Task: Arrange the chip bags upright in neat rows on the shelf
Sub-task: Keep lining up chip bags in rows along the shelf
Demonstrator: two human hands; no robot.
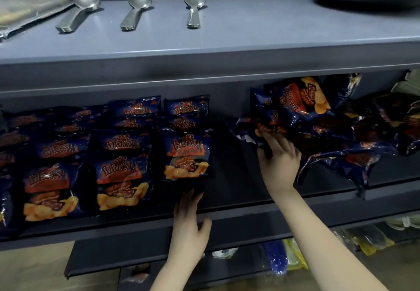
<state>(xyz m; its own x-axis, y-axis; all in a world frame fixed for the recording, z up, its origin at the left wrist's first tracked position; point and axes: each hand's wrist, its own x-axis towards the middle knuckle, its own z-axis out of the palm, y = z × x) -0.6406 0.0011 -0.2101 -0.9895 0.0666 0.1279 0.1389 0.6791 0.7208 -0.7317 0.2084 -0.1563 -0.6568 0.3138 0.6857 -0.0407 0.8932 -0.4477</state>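
Left hand (189, 227) fingers spread below upright bag (186, 157); right hand (280, 161) fingers grasp heaped bags (322, 127).

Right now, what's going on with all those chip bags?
A person is tidying chip bags on a dark shelf. On the left, neat rows already stand upright. The right hand reaches into a jumbled pile on the right, fingers on a bag there. The left hand rests at the shelf edge, just below the front bag of the nearest row.
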